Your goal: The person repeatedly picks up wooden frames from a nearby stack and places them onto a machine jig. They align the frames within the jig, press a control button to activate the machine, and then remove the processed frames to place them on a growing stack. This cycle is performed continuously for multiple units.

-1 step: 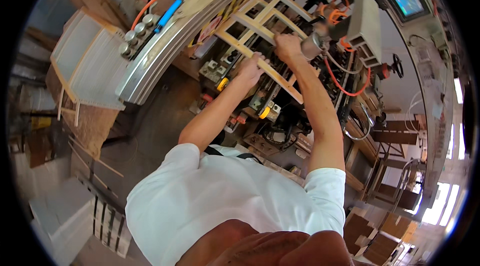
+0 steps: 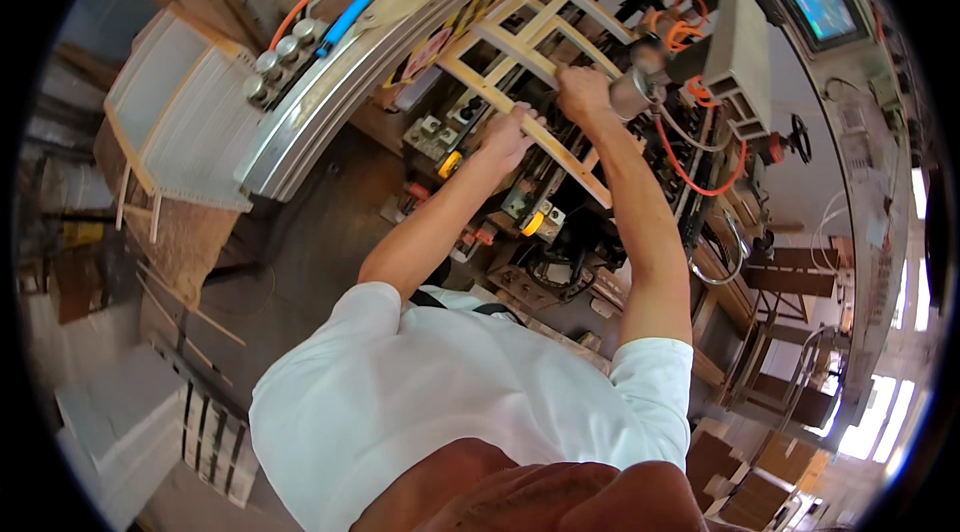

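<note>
Head view: we judge the step in hand to be a two-handed steadying of the pale wooden ladder-like frame (image 2: 518,50), which lies slantwise above the dark metal machine (image 2: 520,200) in front of the body. Farthest left of these, we see the long silver metal beam (image 2: 290,147), apart from both hands. Next comes a bright yellow round knob (image 2: 450,165), just left of the left forearm. That forearm slants up and rightward from a bent elbow to the left hand (image 2: 508,139), whose fingers are wrapped over the frame's near rail, grasping it. Further right, the right arm reaches straighter and leans left toward the right hand (image 2: 585,95). Its fingers are curled at the frame's middle rail; their undersides are hidden, so we cannot tell whether they grasp the wood or only press it. Just beside it stands a silver metal cylinder (image 2: 630,94); we cannot tell whether they touch. In our judgement, any shift of the frame calls for both hands moving together, lest it twist, with the right knuckles kept clear of that cylinder.
</note>
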Demonstrator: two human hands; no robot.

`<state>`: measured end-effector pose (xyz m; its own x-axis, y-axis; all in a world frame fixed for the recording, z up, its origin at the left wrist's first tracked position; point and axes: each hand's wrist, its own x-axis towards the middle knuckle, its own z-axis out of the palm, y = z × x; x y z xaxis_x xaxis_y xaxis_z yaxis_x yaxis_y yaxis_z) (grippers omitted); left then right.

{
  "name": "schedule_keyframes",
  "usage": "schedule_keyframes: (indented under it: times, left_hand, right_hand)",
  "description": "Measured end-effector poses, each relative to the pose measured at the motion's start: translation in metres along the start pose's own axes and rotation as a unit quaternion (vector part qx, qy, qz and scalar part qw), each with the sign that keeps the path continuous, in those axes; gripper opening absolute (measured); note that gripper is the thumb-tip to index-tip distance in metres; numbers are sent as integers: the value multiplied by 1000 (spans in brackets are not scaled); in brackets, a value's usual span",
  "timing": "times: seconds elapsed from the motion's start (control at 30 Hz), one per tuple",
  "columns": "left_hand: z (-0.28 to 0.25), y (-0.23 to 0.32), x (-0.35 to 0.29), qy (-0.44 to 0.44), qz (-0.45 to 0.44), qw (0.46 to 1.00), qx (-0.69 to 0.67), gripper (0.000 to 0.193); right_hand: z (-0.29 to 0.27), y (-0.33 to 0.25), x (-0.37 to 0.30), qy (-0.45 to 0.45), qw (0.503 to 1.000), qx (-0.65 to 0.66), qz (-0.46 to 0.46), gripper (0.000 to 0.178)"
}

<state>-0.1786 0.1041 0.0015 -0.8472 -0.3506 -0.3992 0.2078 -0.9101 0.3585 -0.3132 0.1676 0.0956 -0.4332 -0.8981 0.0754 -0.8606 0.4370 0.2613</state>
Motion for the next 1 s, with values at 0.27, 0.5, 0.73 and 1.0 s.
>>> schedule_keyframes:
  times: [0.27,0.5,0.73,1.0]
  left_hand:
    - [-35,9,-74,15,-23,1000,1,29]
    - [-82,14,-199,-14,-56,998,-20,30]
    - [-142,51,-288,-12,-114,993,12,34]
    - [-176,88,-355,-13,-106,994,21,41]
  right_hand:
    - [2,4,0,-11,1000,9,-7,16]
    - [-9,-11,4,-58,998,-5,9,16]
    - [8,-12,4,-59,997,-11,54,16]
    - [8,-29,18,-98,989,-66,87,18]
